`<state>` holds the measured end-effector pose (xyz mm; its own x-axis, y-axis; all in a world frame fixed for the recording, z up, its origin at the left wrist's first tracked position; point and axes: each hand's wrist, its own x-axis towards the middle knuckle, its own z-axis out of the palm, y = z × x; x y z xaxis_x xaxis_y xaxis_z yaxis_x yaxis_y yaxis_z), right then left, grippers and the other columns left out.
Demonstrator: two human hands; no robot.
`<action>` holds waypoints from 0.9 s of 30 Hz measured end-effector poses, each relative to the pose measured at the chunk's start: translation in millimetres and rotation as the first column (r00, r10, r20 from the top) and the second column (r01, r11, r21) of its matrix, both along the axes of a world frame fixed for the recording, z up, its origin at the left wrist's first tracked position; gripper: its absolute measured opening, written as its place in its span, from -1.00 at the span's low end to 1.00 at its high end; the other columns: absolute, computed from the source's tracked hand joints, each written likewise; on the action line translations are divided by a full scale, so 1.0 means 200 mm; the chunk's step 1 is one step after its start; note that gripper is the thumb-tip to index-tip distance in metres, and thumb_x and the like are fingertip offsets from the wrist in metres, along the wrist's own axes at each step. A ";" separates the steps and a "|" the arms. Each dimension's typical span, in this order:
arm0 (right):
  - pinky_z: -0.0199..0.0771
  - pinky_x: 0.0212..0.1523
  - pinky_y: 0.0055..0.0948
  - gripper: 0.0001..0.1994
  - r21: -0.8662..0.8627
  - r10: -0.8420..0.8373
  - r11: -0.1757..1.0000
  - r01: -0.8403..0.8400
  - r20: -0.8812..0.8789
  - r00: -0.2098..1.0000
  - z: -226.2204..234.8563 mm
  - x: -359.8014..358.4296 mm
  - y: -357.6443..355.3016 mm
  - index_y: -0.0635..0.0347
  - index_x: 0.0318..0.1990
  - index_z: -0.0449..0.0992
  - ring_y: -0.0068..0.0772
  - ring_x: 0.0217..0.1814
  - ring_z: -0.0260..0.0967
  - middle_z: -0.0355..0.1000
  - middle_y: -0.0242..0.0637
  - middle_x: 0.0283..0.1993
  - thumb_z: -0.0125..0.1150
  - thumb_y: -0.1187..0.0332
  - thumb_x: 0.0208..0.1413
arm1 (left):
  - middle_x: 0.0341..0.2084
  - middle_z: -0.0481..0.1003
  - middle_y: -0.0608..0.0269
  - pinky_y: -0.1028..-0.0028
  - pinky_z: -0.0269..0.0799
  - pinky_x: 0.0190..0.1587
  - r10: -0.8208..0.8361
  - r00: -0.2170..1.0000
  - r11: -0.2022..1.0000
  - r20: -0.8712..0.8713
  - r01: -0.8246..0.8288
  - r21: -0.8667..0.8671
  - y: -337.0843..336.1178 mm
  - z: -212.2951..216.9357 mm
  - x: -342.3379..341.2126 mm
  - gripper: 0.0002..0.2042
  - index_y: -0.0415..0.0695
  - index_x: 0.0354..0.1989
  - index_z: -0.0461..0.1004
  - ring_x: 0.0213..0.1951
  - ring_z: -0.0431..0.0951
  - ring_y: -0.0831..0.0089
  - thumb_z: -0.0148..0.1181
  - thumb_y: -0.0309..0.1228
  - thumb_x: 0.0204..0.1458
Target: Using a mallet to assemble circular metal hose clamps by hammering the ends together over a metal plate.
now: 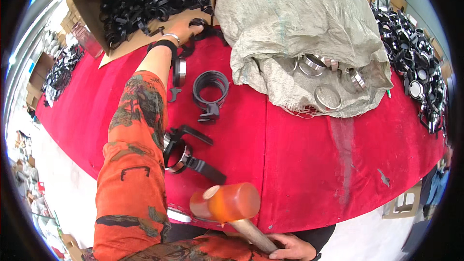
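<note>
My left hand (185, 30) reaches far across the red table (299, 164) and grips a black ring part (199, 21) at the edge of a cardboard sheet (130, 43) piled with black ring parts (154, 0). My right hand (292, 247) holds the wooden handle of an orange rubber mallet (227, 203) near the table's front edge. A stack of black rings (210, 92) stands mid-table. Beside my left forearm lies a black part with a metal ring (181, 157).
A grey woven sack (290, 19) lies open at the back, with several metal rings (328, 75) spilling from its mouth. Black assembled parts (415, 63) are heaped at the right edge. More black parts (60, 72) and boxes sit at the far left.
</note>
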<state>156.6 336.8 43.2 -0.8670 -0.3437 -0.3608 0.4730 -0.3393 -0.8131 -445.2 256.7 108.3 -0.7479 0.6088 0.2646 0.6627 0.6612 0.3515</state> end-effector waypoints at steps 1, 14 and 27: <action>0.19 0.18 -0.42 -0.37 0.016 0.000 1.000 0.000 0.024 1.000 0.00 0.00 0.01 0.32 0.21 0.24 -0.45 0.16 0.21 0.33 -0.25 0.11 0.32 0.28 0.00 | -0.12 0.49 -0.14 0.29 0.35 -0.01 0.005 1.000 1.000 -0.003 -0.005 -0.004 -0.04 -0.01 -0.03 -0.55 -0.22 0.00 0.39 -0.05 0.49 0.06 0.19 -0.18 0.02; 0.35 -0.03 -0.46 -0.45 0.255 0.200 0.956 -0.147 -0.194 0.961 -0.07 0.02 -0.05 0.33 0.17 0.26 -0.44 -0.05 0.39 0.44 -0.17 -0.06 0.26 0.24 0.09 | -0.49 0.51 0.03 0.36 0.42 -0.31 -0.113 0.989 0.971 -0.098 0.130 0.198 -0.34 0.01 0.49 -0.85 -0.18 -0.28 0.44 -0.40 0.56 0.19 0.13 -0.60 -0.06; 0.26 -0.39 -0.66 -0.49 -0.218 0.059 0.975 -0.038 0.091 0.994 -0.11 0.08 -0.16 0.26 0.11 0.29 -0.69 -0.44 0.21 0.31 -0.44 -0.35 0.24 0.17 0.09 | -0.36 0.52 -0.04 0.31 0.42 -0.20 -0.256 0.965 0.963 -0.053 0.249 -0.107 -0.53 0.10 0.62 -0.72 -0.22 -0.22 0.42 -0.26 0.55 0.11 0.00 -0.66 -0.17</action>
